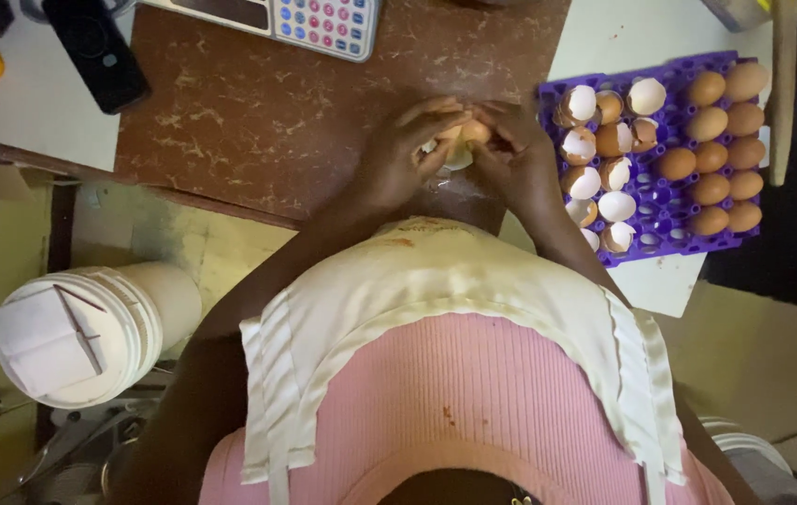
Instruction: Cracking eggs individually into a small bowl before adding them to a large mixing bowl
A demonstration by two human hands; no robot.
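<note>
— Brown shell, that egg (466, 134): is it held by both hands?

— Yes. The left hand (398, 159) and the right hand (515, 159) meet over the worn brown table (258, 112), fingers of both curled around the egg, thumbs pressed at its middle.

— And beside them?

— A purple egg tray (662, 201) just to the right hand's side (broken shells (595, 178) nearest, whole brown eggs (721, 140) beyond). Farther up the table lie a calculator (323, 23) and a black phone (94, 51); a white bucket (76, 332) stands below.

Egg tray (669, 245) lies right of both hands (459, 154); calculator (309, 21) beyond.
</note>
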